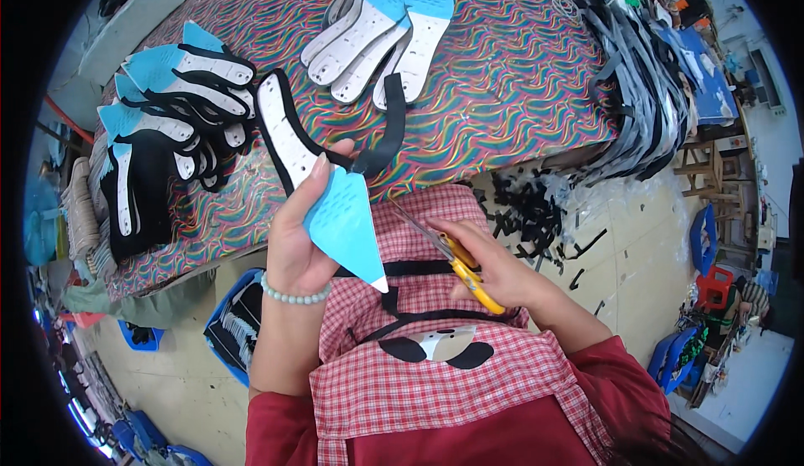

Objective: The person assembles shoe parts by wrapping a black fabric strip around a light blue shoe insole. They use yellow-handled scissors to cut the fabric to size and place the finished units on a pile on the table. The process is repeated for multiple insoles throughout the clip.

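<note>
My left hand [303,227] is closed round a flat blue-and-white shaped piece [339,219], its blue end tapering to a white point and its long white arm edged in black binding. A loose black strip [392,131] sticks out from the piece's far side, by my fingertips. In my right hand [494,269] is a pair of yellow-handled scissors [465,273], the blades directed up and left, a short way right of the piece. How far the blades are apart is hard to make out.
White-and-blue pieces without black edging [368,56] lie fanned at the table's far middle. Several black-edged ones [167,102] are heaped at left. Grey and black strips [645,89] hang off the right edge. Black scraps [532,215] litter the floor; a blue bin [222,332] stands lower left.
</note>
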### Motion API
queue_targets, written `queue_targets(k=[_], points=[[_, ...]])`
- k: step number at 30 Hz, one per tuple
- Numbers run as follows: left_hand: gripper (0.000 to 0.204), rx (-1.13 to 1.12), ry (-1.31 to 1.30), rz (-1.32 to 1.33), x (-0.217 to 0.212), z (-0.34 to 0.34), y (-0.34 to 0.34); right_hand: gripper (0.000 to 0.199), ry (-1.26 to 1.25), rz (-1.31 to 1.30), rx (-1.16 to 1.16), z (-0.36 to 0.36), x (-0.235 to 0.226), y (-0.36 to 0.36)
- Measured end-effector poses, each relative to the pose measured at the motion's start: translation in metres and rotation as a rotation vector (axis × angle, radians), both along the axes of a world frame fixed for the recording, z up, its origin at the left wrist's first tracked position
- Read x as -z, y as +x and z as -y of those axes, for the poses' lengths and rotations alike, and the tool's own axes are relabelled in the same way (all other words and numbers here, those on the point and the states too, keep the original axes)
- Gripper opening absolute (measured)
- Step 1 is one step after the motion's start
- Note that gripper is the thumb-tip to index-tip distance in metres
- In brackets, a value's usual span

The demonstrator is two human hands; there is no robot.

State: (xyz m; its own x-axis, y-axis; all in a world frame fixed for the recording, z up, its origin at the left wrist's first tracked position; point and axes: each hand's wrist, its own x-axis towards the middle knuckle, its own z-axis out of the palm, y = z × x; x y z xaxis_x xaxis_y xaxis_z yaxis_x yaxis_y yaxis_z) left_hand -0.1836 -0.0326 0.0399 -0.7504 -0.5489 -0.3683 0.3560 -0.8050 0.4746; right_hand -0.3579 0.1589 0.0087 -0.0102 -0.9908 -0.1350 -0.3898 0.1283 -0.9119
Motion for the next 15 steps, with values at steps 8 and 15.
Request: queue_targets(k=[8, 15], points=[[0.040, 0.036, 0.133, -0.046, 0.002, -0.002, -0.006, 0.091, -0.165, -0.085, 0.102, 0.040, -0.003, 0.000], [0.037, -0.016, -0.145, 0.195, 0.003, 0.006, -0.012, 0.081, -0.178, -0.379, 0.292, 0.032, -0.003, -0.038]])
